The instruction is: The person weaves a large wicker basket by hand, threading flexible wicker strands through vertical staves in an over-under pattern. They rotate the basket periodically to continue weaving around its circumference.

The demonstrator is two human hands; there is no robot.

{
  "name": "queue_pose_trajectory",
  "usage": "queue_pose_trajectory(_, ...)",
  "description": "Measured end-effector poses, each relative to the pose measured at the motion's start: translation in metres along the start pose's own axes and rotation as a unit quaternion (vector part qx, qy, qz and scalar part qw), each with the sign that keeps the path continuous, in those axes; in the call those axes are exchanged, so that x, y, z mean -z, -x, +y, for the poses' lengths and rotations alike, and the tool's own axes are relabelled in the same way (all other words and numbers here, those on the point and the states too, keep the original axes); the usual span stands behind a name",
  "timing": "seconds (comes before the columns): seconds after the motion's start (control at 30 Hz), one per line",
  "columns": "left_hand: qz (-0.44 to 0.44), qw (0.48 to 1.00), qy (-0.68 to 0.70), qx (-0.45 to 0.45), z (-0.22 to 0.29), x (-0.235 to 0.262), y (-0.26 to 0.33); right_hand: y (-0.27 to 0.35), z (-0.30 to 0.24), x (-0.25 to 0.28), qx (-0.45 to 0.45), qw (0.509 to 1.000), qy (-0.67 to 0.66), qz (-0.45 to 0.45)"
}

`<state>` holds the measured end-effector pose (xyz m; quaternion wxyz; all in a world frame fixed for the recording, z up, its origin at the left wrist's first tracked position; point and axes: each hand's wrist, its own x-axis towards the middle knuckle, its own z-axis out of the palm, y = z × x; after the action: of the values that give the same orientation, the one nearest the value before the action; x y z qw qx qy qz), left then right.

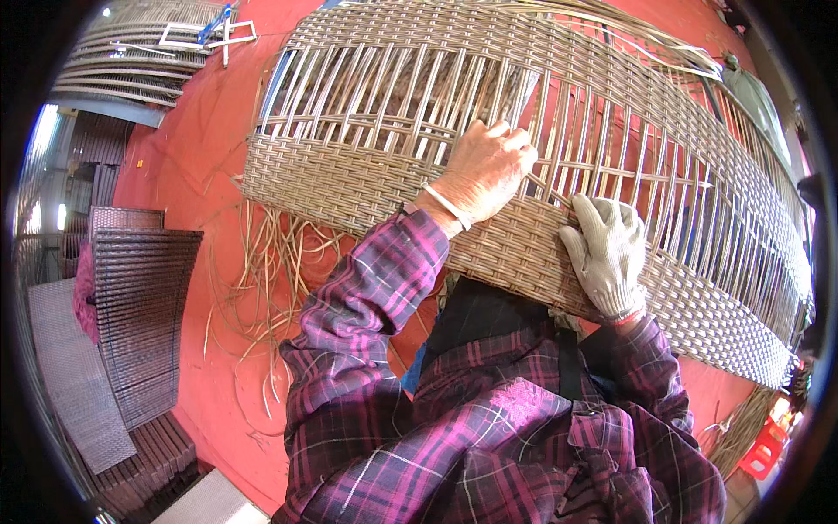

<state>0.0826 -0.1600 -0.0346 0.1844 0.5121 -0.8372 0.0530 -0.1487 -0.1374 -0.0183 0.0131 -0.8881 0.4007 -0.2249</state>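
Observation:
A large wicker panel [349, 179] in brown-grey strands lies across my lap and reaches to the far right. Tight woven bands run along its near and far sides, with open rows of bare strands between them. My left hand [484, 170], bare and with a white band at the wrist, is closed at the strands just beyond the near band; its fingertips are hidden among them. In a pale knitted glove, my right hand [607, 249] lies flat on the near band, thumb apart from the fingers.
Loose strands [279, 262] trail over the red floor [209, 201] at left. Dark woven panels [144, 314] lean farther left. More strands [131, 52] are stacked at the far left, by a white frame [229, 37]. A red plastic stool [762, 450] stands at lower right.

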Motion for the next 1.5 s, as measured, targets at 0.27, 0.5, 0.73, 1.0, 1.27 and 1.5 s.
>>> queue_pose_trajectory(0.27, 0.143, 0.986, -0.009, 0.082, -0.017, -0.025, -0.035, 0.000, 0.001, -0.002, -0.004, 1.000, 0.001, 0.001)
queue_pose_trajectory(0.5, 0.181, 0.979, 0.034, 0.090, -0.069, 0.020, 0.038, -0.013, -0.010, 0.004, -0.015, 0.999, -0.023, 0.047)
queue_pose_trajectory(0.73, 0.087, 0.989, -0.060, 0.102, -0.096, 0.033, 0.081, -0.090, -0.046, -0.037, 0.134, 0.988, -0.079, -0.007)
queue_pose_trajectory(1.0, 0.049, 0.986, -0.159, 0.006, -0.108, 0.032, 0.075, -0.100, -0.061, -0.072, 0.100, 0.990, -0.092, 0.031)
queue_pose_trajectory(1.27, 0.050, 0.979, -0.200, 0.001, -0.128, 0.022, 0.036, -0.097, -0.065, -0.069, 0.085, 0.993, -0.076, 0.012)
queue_pose_trajectory(1.5, 0.109, 0.993, -0.050, 0.006, -0.097, 0.027, 0.085, -0.095, -0.065, -0.062, 0.076, 0.994, -0.078, -0.022)
